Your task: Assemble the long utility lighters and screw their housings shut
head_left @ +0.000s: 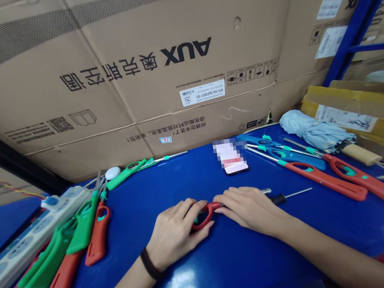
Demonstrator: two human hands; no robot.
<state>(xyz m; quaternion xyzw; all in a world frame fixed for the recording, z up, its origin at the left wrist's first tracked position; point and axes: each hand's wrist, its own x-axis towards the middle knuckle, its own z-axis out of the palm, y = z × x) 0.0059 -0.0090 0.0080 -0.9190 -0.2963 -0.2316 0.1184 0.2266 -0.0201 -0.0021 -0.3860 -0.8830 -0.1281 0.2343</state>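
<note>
Between my two hands is a red long-nosed lighter [208, 214] with a teal trigger, held low over the blue tabletop. My left hand [177, 229] wraps around its handle and trigger loop, and a dark band circles that wrist. At the neck end, the fingers of my right hand [246, 208] are closed; they cover the lighter's nozzle. Just beyond the right hand lies a screwdriver [292, 194] with a black handle, partly hidden by that hand. A small silvery piece [266, 191] shows beside it.
A phone [231, 156] lies ahead. Green lighters [84, 221] and red ones are piled at left, beside a white power strip [30, 238]. More red lighters [320, 180] and blue ones [286, 153] lie right, near a folded umbrella [314, 129]. A large cardboard box [120, 39] stands behind.
</note>
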